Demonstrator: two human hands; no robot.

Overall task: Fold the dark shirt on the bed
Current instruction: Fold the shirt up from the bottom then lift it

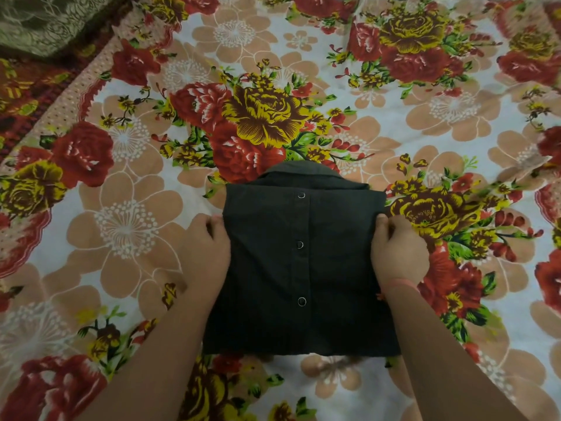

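The dark shirt [273,268] lies on the bed as a compact folded rectangle, button placket up the middle with three snap buttons showing and the collar at its far end. My left hand [209,247] is at the shirt's left edge with its fingers curled under the fabric. My right hand [399,250] grips the right edge the same way, fingers tucked beneath the fold. Both forearms reach in from the bottom of the view.
A floral bedsheet [127,226] in red, yellow and peach covers the bed all round the shirt. A dark patterned cloth [45,22] lies at the far left corner.
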